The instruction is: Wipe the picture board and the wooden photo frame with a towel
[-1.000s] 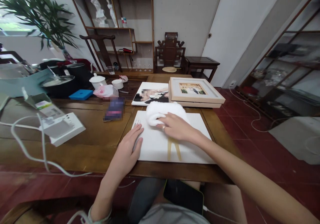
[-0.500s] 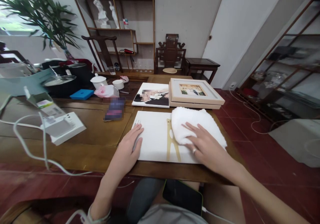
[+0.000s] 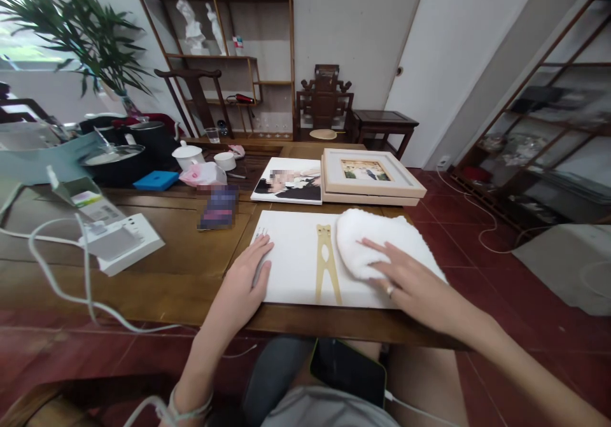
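Observation:
A white board [image 3: 291, 255] lies flat at the table's near edge, with small print at its upper left. A gold, A-shaped piece with a bear-like top [image 3: 326, 265] shows on its face. My left hand [image 3: 248, 277] rests on the board's left edge, fingers stretched out and open. On the right part of the board is a bunched white towel [image 3: 367, 230]. My right hand [image 3: 405, 280] presses on the towel and holds it, some fingers extended over it and others sunk in its folds. The towel covers the board's right end.
Behind the board lie a photo panel [image 3: 289, 185] and stacked framed pictures [image 3: 375, 188]. At left are an open white box [image 3: 128, 242], a looping white cable [image 3: 88, 274], a blue box [image 3: 156, 179] and a lidded white cup [image 3: 188, 155]. A phone [image 3: 348, 373] lies on my lap.
My right hand and the towel have slid right across the board, uncovering the top of the gold piece. My left hand stays in place.

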`<state>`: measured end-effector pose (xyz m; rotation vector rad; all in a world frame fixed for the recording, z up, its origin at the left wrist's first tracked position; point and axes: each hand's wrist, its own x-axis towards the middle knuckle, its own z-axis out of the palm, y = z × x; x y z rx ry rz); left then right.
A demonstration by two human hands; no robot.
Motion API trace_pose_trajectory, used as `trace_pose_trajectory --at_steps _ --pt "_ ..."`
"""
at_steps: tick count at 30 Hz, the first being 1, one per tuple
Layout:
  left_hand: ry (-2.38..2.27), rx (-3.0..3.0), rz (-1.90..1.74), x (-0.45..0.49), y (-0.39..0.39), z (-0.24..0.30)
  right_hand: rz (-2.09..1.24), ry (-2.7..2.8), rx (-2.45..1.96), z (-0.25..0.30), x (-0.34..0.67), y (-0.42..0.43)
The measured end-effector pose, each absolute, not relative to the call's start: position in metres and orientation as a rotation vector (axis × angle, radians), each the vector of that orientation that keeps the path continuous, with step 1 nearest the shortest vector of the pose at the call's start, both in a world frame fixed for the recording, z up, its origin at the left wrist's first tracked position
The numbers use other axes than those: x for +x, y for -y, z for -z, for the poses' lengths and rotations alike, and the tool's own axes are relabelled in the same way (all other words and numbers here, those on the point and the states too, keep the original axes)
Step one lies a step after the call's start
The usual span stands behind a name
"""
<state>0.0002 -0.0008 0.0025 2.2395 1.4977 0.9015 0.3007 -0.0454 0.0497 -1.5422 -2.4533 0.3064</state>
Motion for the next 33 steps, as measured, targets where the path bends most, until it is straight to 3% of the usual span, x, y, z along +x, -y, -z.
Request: trace_pose_trajectory --at_steps 8,15,21,27,33 --pt "-1.499 2.211 -0.920 0.000 0.001 -0.004 -0.100 2.375 -1.613 -0.029 0.331 -0.010" --pt "-1.500 2.228 -0.902 0.001 0.001 -0.003 -0.103 2.469 -1.627 -0.036 0.302 0.065" --pt "-1.505 2.242 -0.907 0.001 0.000 -0.002 -0.366 2.697 -1.412 -0.048 0.290 0.114" --pt "-1.500 2.242 -0.901 0.001 0.000 -0.003 -0.518 2.584 -1.539 -0.071 0.298 0.071" --pt "-1.499 2.225 -0.907 0.000 0.001 -0.003 -0.348 2.473 -1.540 -0.047 0.315 -0.001"
